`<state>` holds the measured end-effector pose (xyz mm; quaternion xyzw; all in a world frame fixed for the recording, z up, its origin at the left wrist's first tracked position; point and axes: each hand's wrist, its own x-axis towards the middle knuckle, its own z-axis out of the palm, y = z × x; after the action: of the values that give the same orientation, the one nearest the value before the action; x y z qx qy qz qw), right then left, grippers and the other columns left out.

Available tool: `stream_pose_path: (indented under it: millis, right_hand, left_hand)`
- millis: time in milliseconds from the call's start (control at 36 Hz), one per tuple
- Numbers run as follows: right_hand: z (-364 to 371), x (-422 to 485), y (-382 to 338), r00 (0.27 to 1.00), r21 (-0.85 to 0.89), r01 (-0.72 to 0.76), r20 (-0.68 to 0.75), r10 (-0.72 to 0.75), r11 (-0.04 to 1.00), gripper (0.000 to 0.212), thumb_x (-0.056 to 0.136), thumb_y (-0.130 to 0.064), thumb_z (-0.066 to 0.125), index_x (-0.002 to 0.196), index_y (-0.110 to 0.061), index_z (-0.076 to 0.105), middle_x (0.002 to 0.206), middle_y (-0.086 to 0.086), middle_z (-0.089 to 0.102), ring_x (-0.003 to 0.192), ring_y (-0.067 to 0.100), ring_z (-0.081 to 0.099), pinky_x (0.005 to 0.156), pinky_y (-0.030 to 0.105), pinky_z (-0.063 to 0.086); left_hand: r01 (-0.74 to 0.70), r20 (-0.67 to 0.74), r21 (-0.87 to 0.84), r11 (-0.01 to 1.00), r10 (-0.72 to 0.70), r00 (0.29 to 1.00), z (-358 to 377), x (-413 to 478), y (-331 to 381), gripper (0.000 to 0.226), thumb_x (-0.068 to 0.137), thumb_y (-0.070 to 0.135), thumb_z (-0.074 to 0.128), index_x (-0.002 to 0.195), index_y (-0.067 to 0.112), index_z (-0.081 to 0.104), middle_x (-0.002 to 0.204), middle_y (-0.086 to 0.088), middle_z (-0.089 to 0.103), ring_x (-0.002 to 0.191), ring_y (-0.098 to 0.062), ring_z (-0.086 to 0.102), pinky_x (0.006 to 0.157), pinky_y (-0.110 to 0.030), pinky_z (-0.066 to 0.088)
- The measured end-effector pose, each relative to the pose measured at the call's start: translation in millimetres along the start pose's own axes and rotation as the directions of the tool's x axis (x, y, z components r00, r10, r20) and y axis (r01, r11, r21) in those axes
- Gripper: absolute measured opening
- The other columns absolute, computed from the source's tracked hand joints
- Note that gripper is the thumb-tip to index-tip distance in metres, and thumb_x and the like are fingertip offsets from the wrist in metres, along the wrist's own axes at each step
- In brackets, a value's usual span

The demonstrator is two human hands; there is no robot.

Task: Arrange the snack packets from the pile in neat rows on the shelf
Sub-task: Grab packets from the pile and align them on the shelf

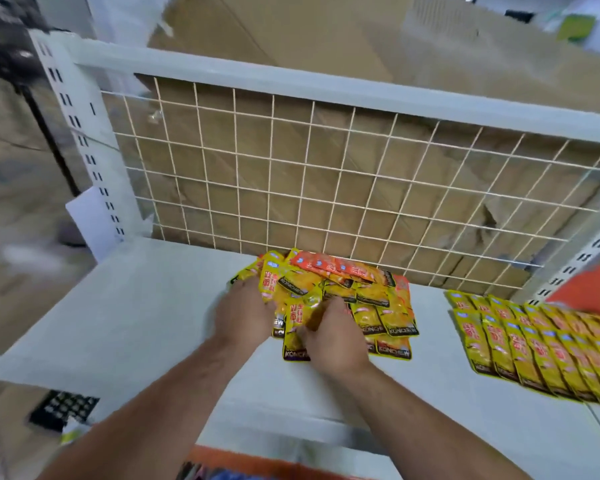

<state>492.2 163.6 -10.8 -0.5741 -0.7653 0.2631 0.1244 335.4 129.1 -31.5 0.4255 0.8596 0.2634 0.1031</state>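
Fingers (312, 329) of our right hand (335, 336) curl round a yellow packet (297, 344) at the front of the pile (371, 296), mid-shelf (118, 306). Our left hand (245, 315) sinks its fingers among the packets, and we cannot tell its grip. Two neat rows (541, 348) lie at the right. We judge most of the pile is unsorted.

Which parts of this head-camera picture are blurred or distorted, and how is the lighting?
Head view: the wide lens bows the top rail and wire grid; the left edge smears into blur; the left hand and right hand look slightly soft on the pile; the arranged rows are fairly sharp; light is even, no hard shadows.
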Motion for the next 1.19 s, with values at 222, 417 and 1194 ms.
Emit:
stream_pose_path:
  millis: [222, 417, 1194]
  right_hand:
    - [-2, 5, 6, 0.991, 0.180, -0.096, 0.113, 0.076, 0.979, 0.032, 0.083, -0.036, 0.075, 0.065, -0.014, 0.059, 0.059, -0.005, 0.061, 0.057, 0.009, 0.059, 0.051, 0.024, 0.043]
    - [-6, -14, 12, 0.982, 0.395, -0.152, 0.166, 0.092, 0.906, 0.033, 0.091, -0.017, 0.068, 0.062, -0.016, 0.053, 0.049, -0.008, 0.053, 0.041, 0.006, 0.048, 0.045, 0.021, 0.034]
    - [-191, -204, 310, 0.974, 0.656, -0.151, -0.031, 0.226, 0.739, 0.044, 0.088, -0.013, 0.070, 0.061, -0.021, 0.036, 0.064, 0.009, 0.036, 0.057, 0.017, 0.038, 0.049, 0.026, 0.024]
  left_hand:
    - [0.152, 0.074, -0.210, 0.966, -0.140, 0.987, -11, -2, -13, 0.010, 0.077, 0.012, 0.057, 0.084, 0.014, 0.064, 0.070, 0.003, 0.061, 0.076, -0.029, 0.061, 0.058, -0.029, 0.041]
    - [0.293, 0.005, -0.353, 0.888, -0.312, 0.950, -21, -21, -25, 0.012, 0.073, 0.006, 0.056, 0.084, 0.002, 0.061, 0.061, -0.001, 0.048, 0.054, -0.020, 0.045, 0.043, -0.028, 0.026]
    - [0.264, 0.446, -0.592, 0.761, 0.037, 0.894, 90, -302, 252, 0.020, 0.065, -0.003, 0.069, 0.077, 0.013, 0.069, 0.076, -0.005, 0.073, 0.076, -0.029, 0.069, 0.069, -0.043, 0.057]
